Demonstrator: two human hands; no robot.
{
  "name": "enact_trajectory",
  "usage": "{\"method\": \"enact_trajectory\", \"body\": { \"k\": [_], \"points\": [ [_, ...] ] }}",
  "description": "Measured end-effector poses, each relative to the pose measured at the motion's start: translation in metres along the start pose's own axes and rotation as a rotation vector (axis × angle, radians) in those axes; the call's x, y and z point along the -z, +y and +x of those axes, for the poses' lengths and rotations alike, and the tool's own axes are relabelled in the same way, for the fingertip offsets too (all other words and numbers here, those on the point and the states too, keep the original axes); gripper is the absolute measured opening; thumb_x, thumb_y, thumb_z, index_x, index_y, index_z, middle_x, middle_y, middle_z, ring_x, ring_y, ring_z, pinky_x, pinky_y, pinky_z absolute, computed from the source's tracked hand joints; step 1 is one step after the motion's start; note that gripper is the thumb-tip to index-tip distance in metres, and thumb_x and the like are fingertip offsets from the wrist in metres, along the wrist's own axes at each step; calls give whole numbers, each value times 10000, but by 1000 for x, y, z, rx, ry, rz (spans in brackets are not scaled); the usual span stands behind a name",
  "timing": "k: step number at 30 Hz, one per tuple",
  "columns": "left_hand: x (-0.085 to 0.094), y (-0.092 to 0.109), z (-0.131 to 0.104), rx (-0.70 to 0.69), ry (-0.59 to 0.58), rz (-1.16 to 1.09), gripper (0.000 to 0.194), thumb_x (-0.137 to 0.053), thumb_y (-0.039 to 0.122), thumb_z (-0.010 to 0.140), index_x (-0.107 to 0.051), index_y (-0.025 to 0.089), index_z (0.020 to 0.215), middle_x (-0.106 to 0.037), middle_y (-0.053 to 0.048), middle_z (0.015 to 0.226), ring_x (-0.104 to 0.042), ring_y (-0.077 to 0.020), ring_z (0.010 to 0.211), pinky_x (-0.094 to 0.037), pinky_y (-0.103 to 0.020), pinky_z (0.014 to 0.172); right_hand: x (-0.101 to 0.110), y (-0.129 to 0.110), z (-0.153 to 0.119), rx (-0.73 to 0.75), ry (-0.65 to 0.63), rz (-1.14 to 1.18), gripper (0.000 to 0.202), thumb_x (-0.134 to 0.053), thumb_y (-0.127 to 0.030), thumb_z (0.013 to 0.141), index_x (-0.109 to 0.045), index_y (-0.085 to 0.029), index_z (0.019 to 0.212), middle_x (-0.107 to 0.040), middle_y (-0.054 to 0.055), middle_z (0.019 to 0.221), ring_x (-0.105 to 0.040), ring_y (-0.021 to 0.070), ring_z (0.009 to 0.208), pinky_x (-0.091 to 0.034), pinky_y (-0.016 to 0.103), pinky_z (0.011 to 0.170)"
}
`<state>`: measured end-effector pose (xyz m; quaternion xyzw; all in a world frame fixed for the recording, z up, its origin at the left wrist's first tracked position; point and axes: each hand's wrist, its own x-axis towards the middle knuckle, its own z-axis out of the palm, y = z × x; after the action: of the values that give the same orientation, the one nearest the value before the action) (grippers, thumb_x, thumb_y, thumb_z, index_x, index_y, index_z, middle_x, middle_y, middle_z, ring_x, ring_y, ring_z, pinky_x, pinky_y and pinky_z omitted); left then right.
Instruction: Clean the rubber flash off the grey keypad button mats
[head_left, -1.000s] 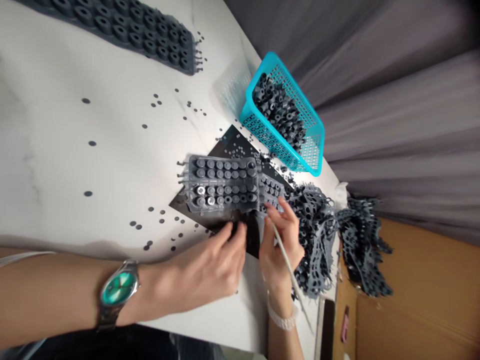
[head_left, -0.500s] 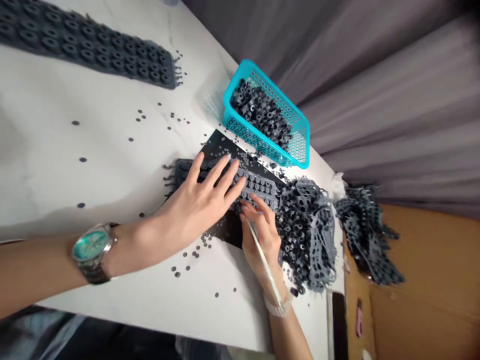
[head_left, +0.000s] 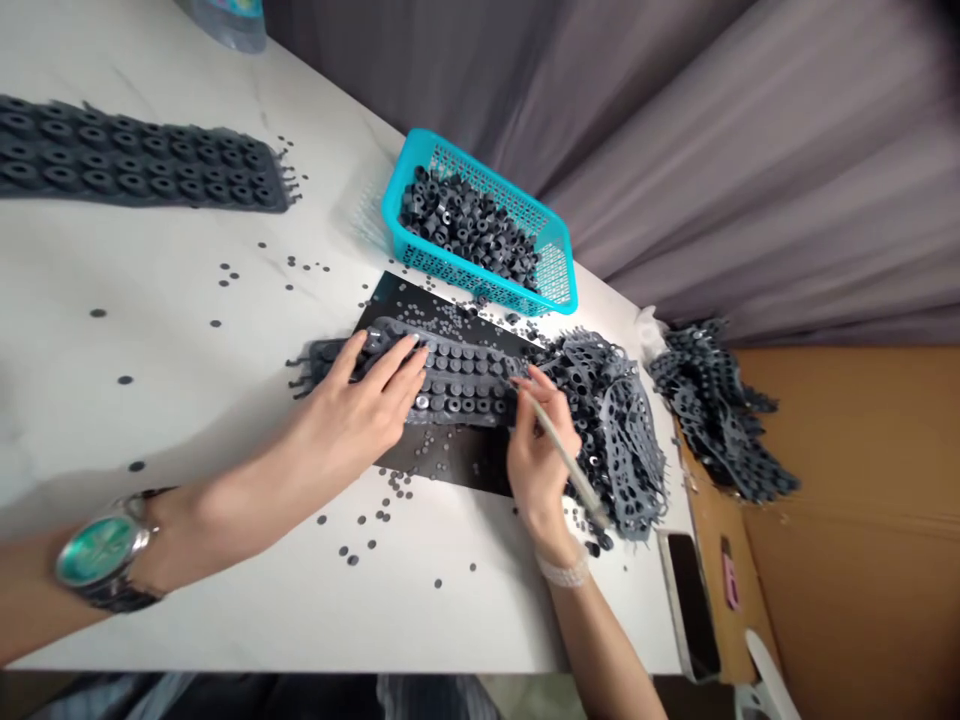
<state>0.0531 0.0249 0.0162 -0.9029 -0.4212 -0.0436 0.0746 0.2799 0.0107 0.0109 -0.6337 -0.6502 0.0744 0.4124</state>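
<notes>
A dark grey rubber sheet (head_left: 465, 372) with rows of raised round knobs lies across a black mat (head_left: 420, 462). On its left part rests my left hand (head_left: 360, 398), palm down with fingers stretched out, a watch on the wrist. My right hand (head_left: 544, 440) is closed around a slim, pale-handled tool (head_left: 561, 445), held like a pen. The tool's tip meets the sheet near its right end; what kind of tip it is I cannot tell. Small dark discs lie scattered over the mat and table.
Behind the mat stands a turquoise basket (head_left: 480, 270) of small black rubber rings. Perforated rubber scraps (head_left: 626, 450) and loose rings are heaped at right. Another knobbed sheet (head_left: 150, 165) lies at far left. A phone (head_left: 691, 605) is at the right edge, beside a cardboard box (head_left: 847, 430).
My left hand has slid leftward along the sheet, uncovering more knobs. My right hand and the tool now work nearer the sheet's right end. The whole view has shifted.
</notes>
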Motion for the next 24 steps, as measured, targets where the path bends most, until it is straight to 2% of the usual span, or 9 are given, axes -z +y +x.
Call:
{"method": "enact_trajectory", "body": {
  "k": [2,4,7,10,12,15,19,22,24],
  "points": [
    [4,-7,-2,-20,32,-40,576,-395,-13,856,-572,187,1366,-459,-111,1506,-355,-318,1434,-332,-593,1144,5,6,3,-35,55,-16,160,-487,-254,976,-634,-195,1001,-681,121,1197,-628,215,1196,-538,400,966],
    [9,-14,-5,-49,86,-95,641,-413,-46,830,-534,212,1404,-417,-109,1536,-337,-329,1442,-357,-561,1142,6,7,3,-19,35,-1,165,-495,-258,974,-639,-189,1016,-684,124,1195,-617,221,1217,-533,410,979],
    [14,-22,-10,12,145,-191,794,-455,-43,815,-308,261,1533,-263,-119,1610,-285,-359,1459,-392,-552,1116,1,2,-1,58,-48,46,154,-502,-246,972,-625,-194,1050,-702,112,1170,-633,210,1198,-521,412,1017],
    [8,-30,-18,134,151,-296,814,-488,106,887,-64,182,1578,-177,-190,1622,-265,-398,1456,-368,-579,1114,-6,-1,-5,83,-95,33,130,-509,-249,969,-604,-206,1047,-706,104,1183,-666,201,1148,-537,377,1004],
    [3,-36,-23,153,114,-368,795,-439,111,905,-6,114,1571,-254,-214,1595,-335,-367,1432,-395,-518,1113,-8,-1,-5,88,-110,-15,115,-511,-251,968,-601,-207,1024,-698,112,1207,-673,202,1136,-548,350,982],
    [7,-42,-25,87,112,-333,773,-322,-46,845,-124,131,1571,-413,-170,1528,-340,-311,1439,-360,-498,1147,-8,0,-5,113,-133,-69,135,-489,-242,974,-610,-194,1011,-692,127,1217,-685,197,1108,-560,323,951],
    [28,-34,-27,147,147,-109,672,-322,-80,837,-374,80,1487,-405,-235,1513,-226,-391,1469,-95,-714,1156,-8,-1,-5,164,-122,-87,165,-479,-216,975,-615,-181,1063,-699,126,1189,-704,180,1055,-584,292,891],
    [32,-15,-36,168,143,-87,639,-341,-72,802,-434,3,1430,-411,-283,1489,-273,-410,1448,-154,-710,1150,-9,-4,-7,276,-97,-91,153,-507,-167,957,-615,-187,1063,-704,120,1171,-680,192,1108,-576,329,927],
    [25,2,-43,59,135,-123,622,-394,-38,779,-484,-10,1393,-451,-277,1464,-348,-399,1418,-255,-641,1159,-9,-8,-9,377,-100,-62,161,-534,-133,937,-616,-199,1059,-709,110,1165,-656,202,1154,-565,362,952]
  ]
}}
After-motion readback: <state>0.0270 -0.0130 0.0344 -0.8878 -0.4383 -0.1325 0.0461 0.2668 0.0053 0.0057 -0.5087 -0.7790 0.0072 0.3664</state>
